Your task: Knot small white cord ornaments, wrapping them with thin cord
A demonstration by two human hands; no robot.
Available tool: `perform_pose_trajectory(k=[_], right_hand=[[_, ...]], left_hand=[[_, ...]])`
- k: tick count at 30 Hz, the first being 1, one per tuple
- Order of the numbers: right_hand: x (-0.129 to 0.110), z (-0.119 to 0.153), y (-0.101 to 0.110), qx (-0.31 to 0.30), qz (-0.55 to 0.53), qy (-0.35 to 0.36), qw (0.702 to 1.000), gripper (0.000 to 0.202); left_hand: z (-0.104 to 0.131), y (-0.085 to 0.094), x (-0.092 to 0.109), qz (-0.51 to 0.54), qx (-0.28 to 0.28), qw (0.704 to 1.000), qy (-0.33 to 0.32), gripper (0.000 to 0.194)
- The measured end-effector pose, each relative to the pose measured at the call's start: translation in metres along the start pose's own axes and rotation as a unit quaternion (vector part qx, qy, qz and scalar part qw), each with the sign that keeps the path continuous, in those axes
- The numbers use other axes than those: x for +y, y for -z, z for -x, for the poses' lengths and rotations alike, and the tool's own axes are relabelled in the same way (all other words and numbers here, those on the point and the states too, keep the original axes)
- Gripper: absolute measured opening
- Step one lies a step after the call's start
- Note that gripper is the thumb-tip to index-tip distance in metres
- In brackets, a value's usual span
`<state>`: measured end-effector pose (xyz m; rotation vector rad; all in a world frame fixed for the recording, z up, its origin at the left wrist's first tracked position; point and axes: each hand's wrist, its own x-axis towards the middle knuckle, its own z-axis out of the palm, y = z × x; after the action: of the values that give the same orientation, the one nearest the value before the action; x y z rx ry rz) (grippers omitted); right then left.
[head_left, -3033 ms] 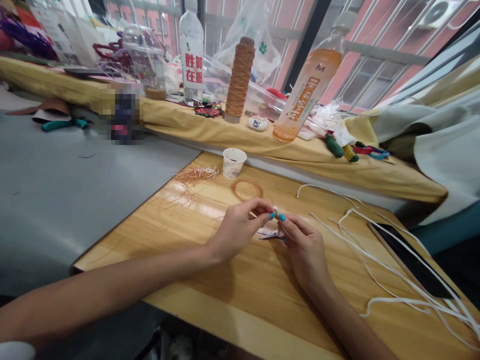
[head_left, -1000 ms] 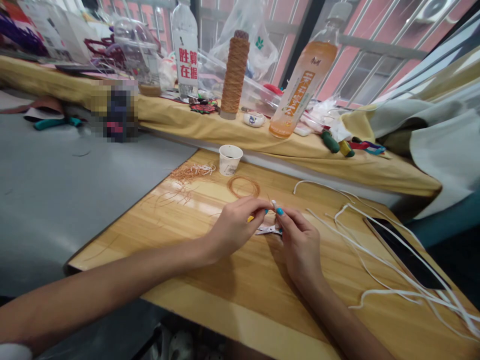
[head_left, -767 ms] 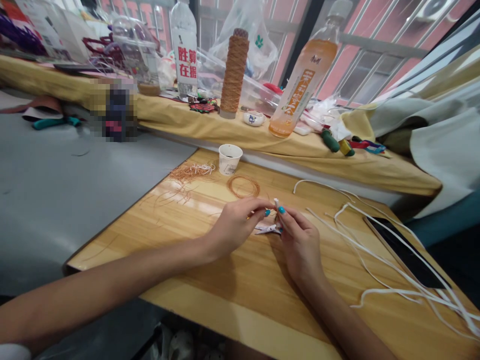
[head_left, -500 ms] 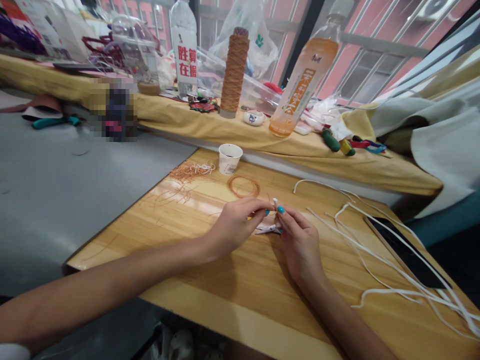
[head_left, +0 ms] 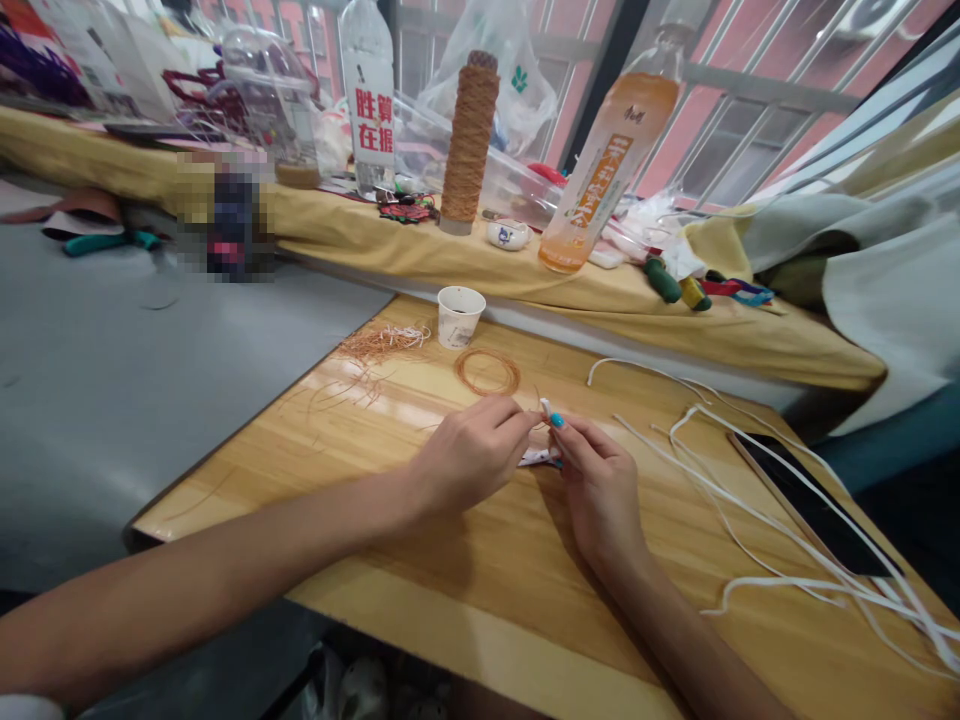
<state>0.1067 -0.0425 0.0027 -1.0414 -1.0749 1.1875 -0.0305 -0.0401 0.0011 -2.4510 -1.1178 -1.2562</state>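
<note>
- A person's two bare hands meet over a wooden table (head_left: 457, 610), forearms reaching in from the lower left and lower right.
- The right hand (head_left: 604, 495), its nails painted turquoise, pinches a small white piece (head_left: 546, 405) between thumb and fingers, the tip standing clear above the grip.
- The left hand (head_left: 472, 455) bends in from the other side, fingers curled and fingertips at the small white piece; whether they pinch it or a fine thread cannot be told.
- Below the fingertips, partly hidden, lies a white object with dark marks (head_left: 536, 458), too small to identify.
- To the right, white cords (head_left: 780, 582) trail across the table, some over a dark-screened phone (head_left: 814, 500).
- Just beyond the hands, a coil of orange-brown thread (head_left: 459, 375) lies near a white paper cup (head_left: 460, 320); left of the cup spreads a heap of thread scraps (head_left: 379, 343), orange-brown and white.
- Behind the table, a sill draped in yellow cloth (head_left: 675, 320) bears a small white ornament (head_left: 508, 236) with a blue figure, a tall spool of orange-brown yarn (head_left: 471, 145), a tilted bottle of orange drink (head_left: 615, 160) and a clear bottle (head_left: 369, 110) with red lettering.
- Farthest back, a translucent plastic bag (head_left: 517, 80) stands before barred windows.
</note>
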Motion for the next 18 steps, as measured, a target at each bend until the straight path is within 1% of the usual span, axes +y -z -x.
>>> perform_pose_trajectory(k=[5,9,12,13,15,18], right_hand=[[-0.0013,0.0003,-0.0024,0.005,0.000,-0.010,1.000,0.010],[0.0006,-0.0004,-0.0012,0.006,0.010,-0.008,1.000,0.014],[0.0032,-0.0017,0.0001,0.004,0.008,-0.009,1.000,0.013],[0.0037,-0.0021,0.0002,0.002,0.004,-0.014,1.000,0.011],[0.0037,-0.0027,0.0000,-0.004,-0.002,-0.030,1.000,0.011],[0.0023,-0.0030,-0.0006,-0.010,-0.015,-0.044,0.999,0.018]], left_hand=[[0.0000,0.0042,0.0031,-0.061,-0.026,0.997,-0.028,0.025],[-0.0016,0.0084,0.0052,-0.109,-0.018,0.992,-0.066,0.027],[-0.0017,0.0076,0.0035,-0.096,-0.021,0.992,-0.078,0.026],[-0.0016,0.0065,0.0025,-0.076,-0.027,0.994,-0.071,0.026],[-0.0019,0.0037,0.0000,-0.017,-0.042,0.998,-0.036,0.025],[-0.0048,0.0009,-0.0032,0.092,-0.063,0.993,0.050,0.023]])
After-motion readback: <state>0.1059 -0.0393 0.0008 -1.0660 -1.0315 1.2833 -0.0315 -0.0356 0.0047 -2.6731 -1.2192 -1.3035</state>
